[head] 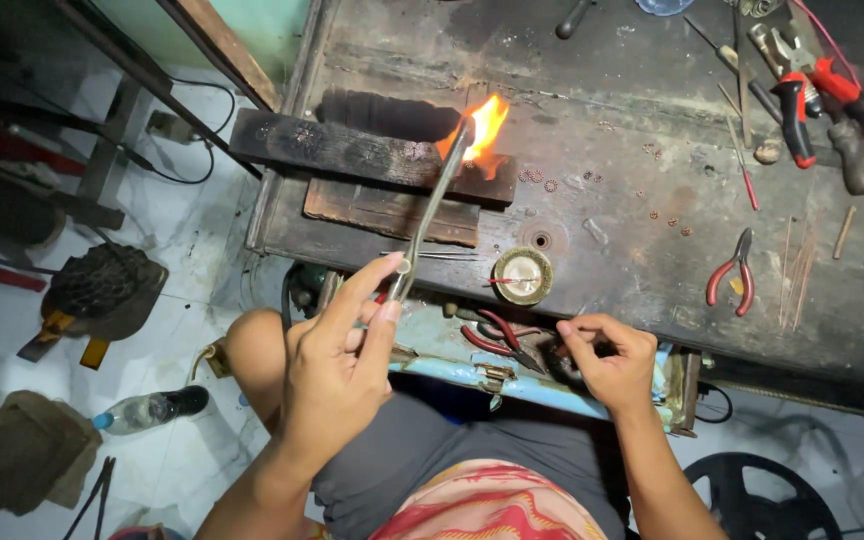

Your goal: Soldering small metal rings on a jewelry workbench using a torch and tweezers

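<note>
My left hand [342, 350] grips a thin metal torch pipe [432, 205] that slants up and to the right. At its tip an orange flame [487, 125] burns against a charred wooden block [352, 150] on the dark workbench [652, 270]. My right hand [607, 360] hovers at the bench's near edge, its fingers pinched together on something too small to make out. Just left of it lie red-handled pliers [497, 335]. A small round brass dish [523, 275] stands between the two hands.
Red-handled pliers [732, 272] lie at the bench's right, larger red-handled tools [802, 90] at the far right. Small copper rings [537, 178] are scattered near the block. On the tiled floor at left are a plastic bottle [147, 408] and a dark blower [102, 290].
</note>
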